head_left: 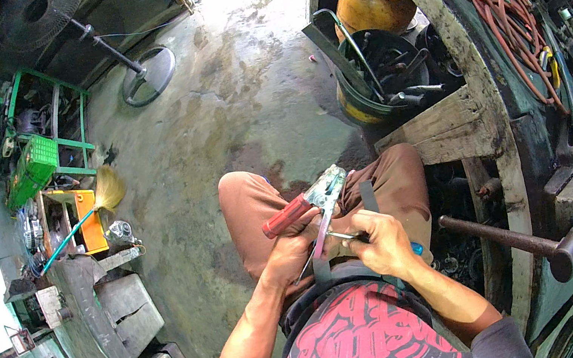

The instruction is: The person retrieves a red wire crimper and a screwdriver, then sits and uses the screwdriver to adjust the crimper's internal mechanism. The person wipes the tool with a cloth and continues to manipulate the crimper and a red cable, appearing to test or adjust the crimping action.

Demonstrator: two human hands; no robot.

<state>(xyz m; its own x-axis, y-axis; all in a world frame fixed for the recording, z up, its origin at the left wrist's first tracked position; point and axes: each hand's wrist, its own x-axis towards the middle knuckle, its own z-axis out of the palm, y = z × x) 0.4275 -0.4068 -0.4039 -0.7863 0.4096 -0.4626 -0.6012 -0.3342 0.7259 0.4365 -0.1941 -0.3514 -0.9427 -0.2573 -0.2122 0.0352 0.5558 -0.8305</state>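
Note:
My left hand (290, 253) is closed around a tool with a red cylindrical grip and a worn silver metal head (326, 189), held over my lap. A flat, pinkish metal bar (324, 235) slants down from the head toward my waist. My right hand (380, 241) pinches a thin metal rod (342, 236), its tip by that bar. Whether the rod touches the bar, I cannot tell. My left fingers are partly hidden behind the tool. Beneath both hands are my brown trousers (249, 205).
On the right, a workbench (464, 32) carries a coiled red hose (508, 25) and a vise with a long handle (499, 233) jutting toward me. A bucket of metal scraps (365, 104) stands below it. At left are a green crate (32, 169), broom (107, 189) and fan base (150, 76).

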